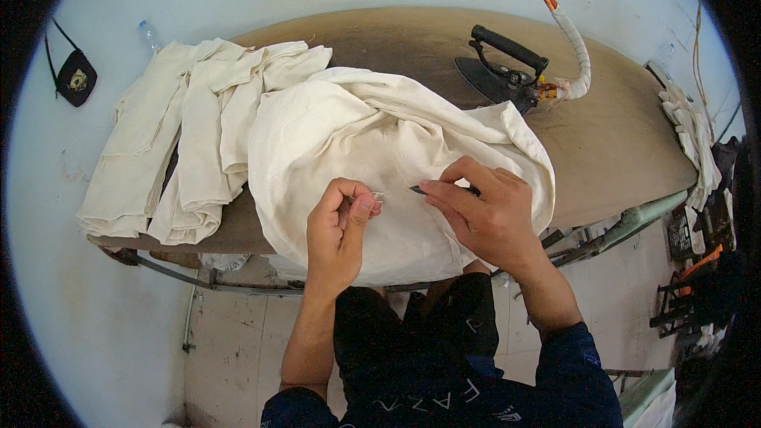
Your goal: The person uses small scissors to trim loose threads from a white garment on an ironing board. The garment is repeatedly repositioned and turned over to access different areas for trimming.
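Head view: a cream cloth (396, 135) is spread in a rounded heap on the table (626, 127), just to the near-left of the iron (507, 71), which is taken as the landmark. The cloth's long axis is laid left to right; its surface is softly creased and matte, with thick rolled folds raised around a flatter hollow.

The hands are held apart over that hollow, both nearer the wearer than the iron. By the left hand (341, 230), pale threads (378, 196), thin and wispy, are pinched between thumb and forefinger, their loose ends pointed rightward. By the right hand (487, 202), a small dark tool (417, 189) is gripped, its slim tip pointed left toward the threads, its long axis nearly level; its rear part is mostly covered by the fingers.

The iron's dark pointed nose is turned leftward and its ribbed black handle is slanted. A white-wrapped hose (575, 40) is joined to its right end. Well left of the iron, folded cream cloths (182, 119) are layered in long, flat strips.
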A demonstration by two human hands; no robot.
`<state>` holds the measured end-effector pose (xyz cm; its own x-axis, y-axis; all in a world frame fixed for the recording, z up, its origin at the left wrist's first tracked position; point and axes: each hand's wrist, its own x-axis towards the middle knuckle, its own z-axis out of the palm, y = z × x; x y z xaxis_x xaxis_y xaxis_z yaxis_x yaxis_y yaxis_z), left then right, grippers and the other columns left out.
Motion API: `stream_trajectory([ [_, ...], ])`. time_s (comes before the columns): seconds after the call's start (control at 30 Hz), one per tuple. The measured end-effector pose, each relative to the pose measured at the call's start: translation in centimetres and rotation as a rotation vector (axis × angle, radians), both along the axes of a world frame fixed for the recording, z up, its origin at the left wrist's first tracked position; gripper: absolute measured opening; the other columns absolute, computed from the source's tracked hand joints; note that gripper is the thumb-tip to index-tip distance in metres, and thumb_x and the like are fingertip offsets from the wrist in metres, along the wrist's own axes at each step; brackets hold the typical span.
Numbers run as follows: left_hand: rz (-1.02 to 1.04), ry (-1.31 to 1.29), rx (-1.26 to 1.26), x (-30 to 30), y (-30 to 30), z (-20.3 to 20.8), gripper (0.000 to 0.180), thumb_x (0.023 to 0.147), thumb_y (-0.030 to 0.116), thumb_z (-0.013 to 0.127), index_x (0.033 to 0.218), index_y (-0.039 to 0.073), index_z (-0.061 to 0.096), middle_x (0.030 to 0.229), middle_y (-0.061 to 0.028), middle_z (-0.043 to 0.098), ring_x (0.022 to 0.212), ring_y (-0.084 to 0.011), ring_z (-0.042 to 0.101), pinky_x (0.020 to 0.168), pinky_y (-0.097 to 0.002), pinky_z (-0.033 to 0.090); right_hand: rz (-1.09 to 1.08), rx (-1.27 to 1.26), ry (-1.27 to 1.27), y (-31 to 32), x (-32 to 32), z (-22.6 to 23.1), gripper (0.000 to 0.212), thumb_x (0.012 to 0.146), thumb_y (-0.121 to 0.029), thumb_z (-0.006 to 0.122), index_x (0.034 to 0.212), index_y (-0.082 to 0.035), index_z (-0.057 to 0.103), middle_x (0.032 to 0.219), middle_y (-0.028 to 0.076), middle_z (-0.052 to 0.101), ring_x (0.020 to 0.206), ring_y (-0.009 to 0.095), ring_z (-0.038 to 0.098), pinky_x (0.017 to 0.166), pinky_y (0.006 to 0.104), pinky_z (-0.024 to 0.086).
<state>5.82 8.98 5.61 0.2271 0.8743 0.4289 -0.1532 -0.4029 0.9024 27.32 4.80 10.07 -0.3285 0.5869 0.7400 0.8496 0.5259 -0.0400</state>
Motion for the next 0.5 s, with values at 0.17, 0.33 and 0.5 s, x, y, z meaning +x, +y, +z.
stream_trajectory([
  [0.17,0.06,0.024,-0.016,-0.6,-0.6,0.0,0.015,0.105,0.012,0.059,0.098,-0.002,0.06,0.086,-0.0044,0.064,0.081,-0.0093,0.062,0.077,-0.0247,0.051,-0.045,-0.057,0.029,-0.6,0.1,0.3,0.025,0.077,-0.016,0.084,0.102,-0.015,0.079,0.092,0.0,0.065,0.066,0.015,0.063,0.057,0.03,0.049],
  [0.33,0.148,0.114,-0.026,-5.9,-3.3,-1.3,0.014,0.102,0.011,0.063,0.093,0.001,0.062,0.072,-0.0008,0.061,0.065,-0.0069,0.058,0.061,-0.023,0.049,-0.045,-0.072,0.026,-0.8,0.7,0.0,0.025,0.079,-0.018,0.084,0.103,-0.014,0.079,0.093,0.001,0.065,0.067,0.015,0.064,0.059,0.03,0.05],
  [0.5,0.476,0.445,-0.29,-16.2,-5.6,-7.7,0.009,0.097,0.011,0.07,0.094,0.003,0.066,0.065,0.0011,0.059,0.056,-0.0069,0.054,0.054,-0.0242,0.045,-0.011,-0.069,0.063,-0.9,1.0,-0.7,0.024,0.08,-0.017,0.083,0.104,-0.014,0.079,0.093,0.001,0.066,0.067,0.014,0.065,0.058,0.0295,0.05],
])
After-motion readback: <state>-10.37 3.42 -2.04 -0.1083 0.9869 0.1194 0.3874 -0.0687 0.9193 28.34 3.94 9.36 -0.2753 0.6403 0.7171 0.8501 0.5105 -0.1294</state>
